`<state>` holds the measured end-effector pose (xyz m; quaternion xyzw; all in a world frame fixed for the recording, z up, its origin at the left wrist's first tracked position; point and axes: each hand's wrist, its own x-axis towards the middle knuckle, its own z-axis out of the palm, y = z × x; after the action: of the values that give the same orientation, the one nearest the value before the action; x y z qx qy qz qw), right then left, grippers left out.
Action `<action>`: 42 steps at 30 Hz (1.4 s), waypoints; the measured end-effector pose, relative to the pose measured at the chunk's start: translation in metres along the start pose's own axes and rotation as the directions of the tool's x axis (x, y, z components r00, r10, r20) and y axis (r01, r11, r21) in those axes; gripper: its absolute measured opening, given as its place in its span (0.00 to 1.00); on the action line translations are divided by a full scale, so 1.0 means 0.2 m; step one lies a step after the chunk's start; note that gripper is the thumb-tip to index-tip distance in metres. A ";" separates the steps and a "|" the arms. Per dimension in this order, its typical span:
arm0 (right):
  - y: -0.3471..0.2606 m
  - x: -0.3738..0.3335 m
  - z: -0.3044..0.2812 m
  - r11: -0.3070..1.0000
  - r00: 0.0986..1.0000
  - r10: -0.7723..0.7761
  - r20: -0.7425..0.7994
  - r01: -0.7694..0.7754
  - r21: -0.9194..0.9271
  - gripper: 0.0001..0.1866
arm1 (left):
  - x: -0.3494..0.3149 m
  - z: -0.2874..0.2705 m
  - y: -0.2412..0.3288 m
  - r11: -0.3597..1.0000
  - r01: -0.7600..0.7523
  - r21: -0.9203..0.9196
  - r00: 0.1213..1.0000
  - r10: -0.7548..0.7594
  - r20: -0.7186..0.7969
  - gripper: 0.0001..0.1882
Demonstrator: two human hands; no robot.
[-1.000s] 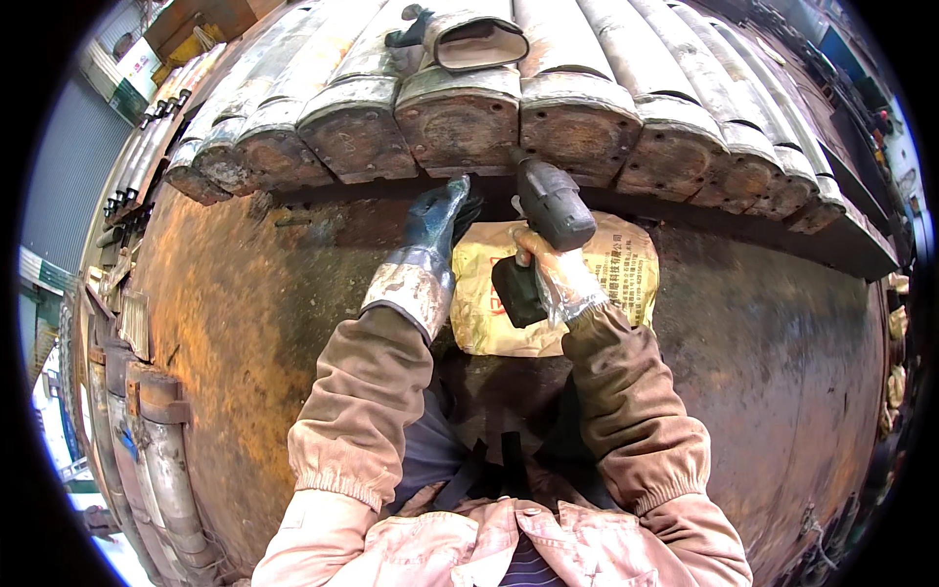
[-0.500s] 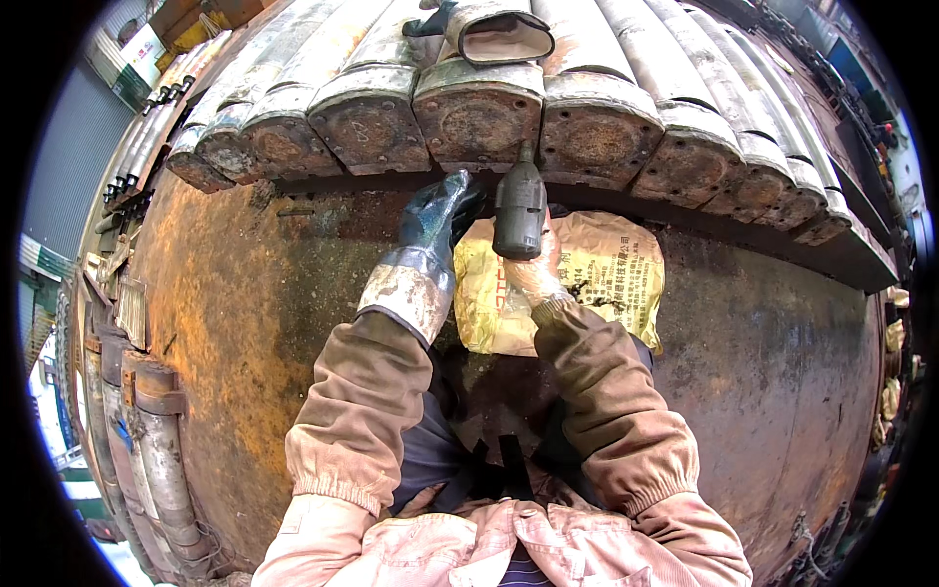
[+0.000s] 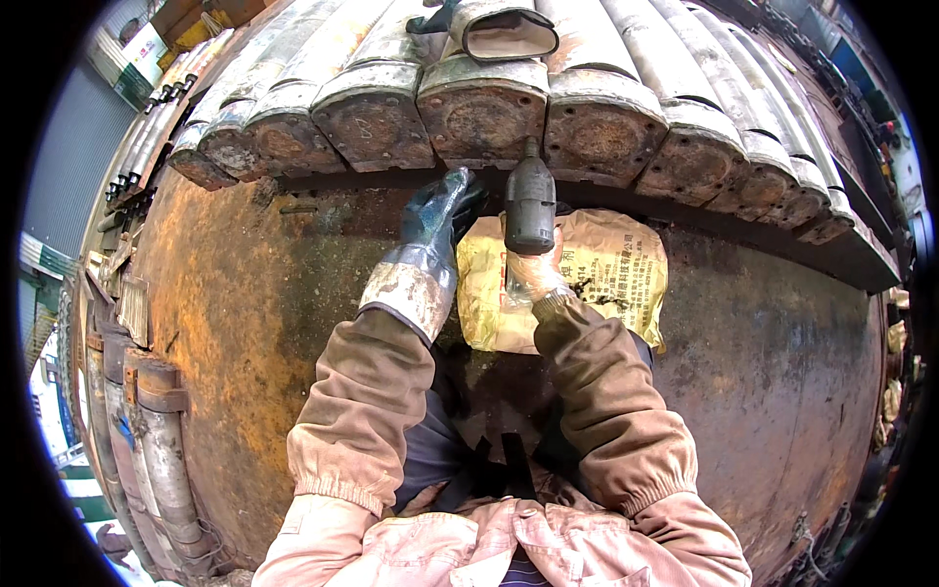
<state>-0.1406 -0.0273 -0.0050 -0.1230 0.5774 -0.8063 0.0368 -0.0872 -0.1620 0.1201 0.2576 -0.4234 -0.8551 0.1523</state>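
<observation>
The landmark is the yellow paper sack (image 3: 489, 328), spread on a rusty steel plate (image 3: 245, 293) between the person's forearms. The power drill (image 3: 531, 205) is over the sack's upper left part, its nose pointing away from the person to the lower right corner of a thick metal end block (image 3: 482, 122) beyond the sack. Whether the nose touches the block cannot be made out.

The right hand (image 3: 537, 271), above the sack, is wrapped round the drill's handle, though the drill's body hides most of the fingers. The left hand (image 3: 435, 210), in a blue glove with a stained pale cuff, is just left of the sack's upper corner, below the block; whether its grip pinches anything I cannot tell. A spare glove (image 3: 509, 37) lies farther beyond the sack, on top of the row of metal pipes (image 3: 587, 39).

The drill is probably hard, stiff and fairly heavy toward the body; the handle looks the right place to hold it, and an oily glove might slip. The sack seems light, soft and easily torn.

The sack carries rows of dark printed characters, partly covered by the right forearm. A small mark at the drill's rear is too tiny to read.
</observation>
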 end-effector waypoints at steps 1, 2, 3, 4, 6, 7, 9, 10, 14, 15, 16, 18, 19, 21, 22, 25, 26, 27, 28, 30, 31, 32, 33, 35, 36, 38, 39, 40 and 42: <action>-0.02 0.00 0.01 0.973 0.997 0.079 0.019 -0.082 0.218 0.11 | 0.00 -0.01 0.01 0.998 0.042 -0.051 0.999 -0.042 0.003 0.17; -0.05 0.00 0.02 0.898 0.987 0.158 0.039 -0.160 0.411 0.12 | 0.01 -0.03 0.00 0.998 0.040 -0.050 0.999 -0.040 0.001 0.17; -0.08 -0.02 0.02 1.000 0.999 -0.008 0.032 0.007 0.027 0.13 | 0.03 -0.05 -0.02 0.997 0.048 -0.052 0.999 -0.047 0.021 0.17; -0.13 -0.02 0.01 0.915 0.982 -0.164 0.090 0.185 -0.359 0.13 | 0.03 -0.05 -0.02 0.997 0.058 -0.056 0.998 -0.055 0.043 0.16; -0.17 -0.02 0.01 0.892 0.981 -0.171 0.097 0.196 -0.408 0.13 | 0.05 -0.03 -0.04 0.997 0.045 -0.058 0.998 -0.043 0.034 0.16; -0.19 -0.01 0.00 0.903 0.984 -0.152 0.089 0.175 -0.392 0.13 | 0.05 -0.01 -0.03 0.998 0.031 -0.056 0.999 -0.030 0.027 0.16; -0.22 -0.01 -0.03 0.912 0.987 -0.137 0.080 0.158 -0.378 0.13 | 0.04 0.02 -0.02 0.998 0.063 -0.009 0.997 -0.062 0.033 0.16; -0.25 -0.02 -0.04 0.882 0.985 -0.141 0.095 0.169 -0.440 0.14 | 0.04 0.03 -0.02 0.995 0.093 0.038 0.995 -0.095 0.033 0.16; -0.34 -0.03 -0.10 0.786 0.978 -0.083 0.194 0.184 -0.591 0.14 | 0.09 0.04 -0.07 0.995 0.096 -0.016 0.994 -0.095 0.062 0.17; -0.36 -0.05 -0.12 0.745 0.974 -0.116 0.196 0.215 -0.631 0.12 | 0.12 0.04 -0.09 0.989 0.145 -0.017 0.987 -0.143 0.067 0.18; -0.40 -0.06 -0.13 0.742 0.974 -0.119 0.194 0.217 -0.634 0.12 | 0.12 0.06 -0.08 0.981 0.195 -0.017 0.978 -0.193 0.074 0.18; -0.47 -0.08 -0.16 0.719 0.967 -0.055 0.248 0.211 -0.662 0.11 | 0.11 0.12 -0.10 0.978 0.209 0.010 0.973 -0.209 0.094 0.19; -0.50 -0.09 -0.19 0.717 0.960 -0.061 0.273 0.232 -0.657 0.10 | 0.09 0.16 -0.10 0.974 0.224 0.041 0.967 -0.227 0.112 0.20; -0.60 -0.15 -0.18 0.792 0.959 0.122 0.255 0.061 -0.607 0.10 | 0.06 0.18 -0.09 0.963 0.264 0.044 0.944 -0.268 0.193 0.22; -0.67 -0.17 -0.18 0.819 0.946 0.217 0.239 -0.043 -0.572 0.09 | 0.04 0.20 -0.09 0.951 0.303 0.052 0.910 -0.306 0.280 0.24; -0.75 -0.22 -0.22 0.850 0.913 0.343 0.222 -0.201 -0.486 0.07 | 0.05 0.26 -0.14 0.942 0.331 0.050 0.875 -0.327 0.359 0.30; -0.74 -0.23 -0.25 0.876 0.910 0.340 0.237 -0.214 -0.432 0.09 | 0.05 0.29 -0.16 0.933 0.357 0.036 0.834 -0.336 0.438 0.32; -0.73 -0.24 -0.28 0.898 0.906 0.337 0.255 -0.228 -0.377 0.13 | 0.04 0.31 -0.17 0.923 0.384 0.025 0.788 -0.342 0.512 0.34; -0.73 -0.25 -0.30 0.916 0.901 0.336 0.276 -0.244 -0.319 0.17 | 0.03 0.34 -0.18 0.904 0.425 -0.039 0.770 -0.339 0.540 0.33; -0.75 -0.28 -0.32 0.916 0.886 0.370 0.279 -0.298 -0.269 0.19 | -0.01 0.36 -0.18 0.843 0.520 -0.138 0.750 -0.374 0.546 0.30; -0.76 -0.29 -0.34 0.922 0.884 0.373 0.280 -0.319 -0.221 0.20 | -0.01 0.35 -0.19 0.828 0.532 -0.175 0.685 -0.300 0.664 0.29; -0.77 -0.30 -0.35 0.925 0.884 0.376 0.277 -0.340 -0.172 0.21 | -0.02 0.37 -0.20 0.813 0.525 -0.250 0.721 -0.269 0.639 0.28; -0.80 -0.32 -0.37 0.923 0.876 0.384 0.292 -0.369 -0.105 0.23 | -0.04 0.38 -0.22 0.856 0.465 -0.228 0.706 -0.203 0.678 0.27; -0.93 -0.33 -0.36 0.932 0.897 0.344 0.279 -0.363 0.019 0.32 | -0.01 0.44 -0.29 0.884 0.422 -0.203 0.665 -0.150 0.732 0.26; -0.91 -0.33 -0.40 0.934 0.907 0.343 0.244 -0.357 0.011 0.32 | 0.03 0.48 -0.37 0.940 0.286 -0.184 0.767 -0.110 0.632 0.25; -0.91 -0.32 -0.42 0.935 0.898 0.354 0.262 -0.343 -0.088 0.38 | 0.00 0.51 -0.32 0.979 0.131 -0.155 0.868 -0.037 0.496 0.21; -0.90 -0.32 -0.43 0.929 0.888 0.371 0.272 -0.349 -0.125 0.40 | -0.02 0.52 -0.31 0.986 0.058 -0.156 0.886 0.021 0.463 0.17; -0.90 -0.31 -0.45 0.920 0.879 0.390 0.275 -0.355 -0.168 0.42 | -0.04 0.54 -0.32 0.987 -0.007 -0.160 0.899 0.077 0.432 0.13; -0.90 -0.30 -0.47 0.948 0.911 0.307 0.274 -0.269 -0.167 0.42 | -0.05 0.57 -0.34 0.989 -0.079 -0.122 0.901 0.123 0.417 0.13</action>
<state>-0.0896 0.1306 0.1272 -0.1580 0.6265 -0.7265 0.2340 -0.1474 -0.0423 0.1264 0.0357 -0.4150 -0.9020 0.1139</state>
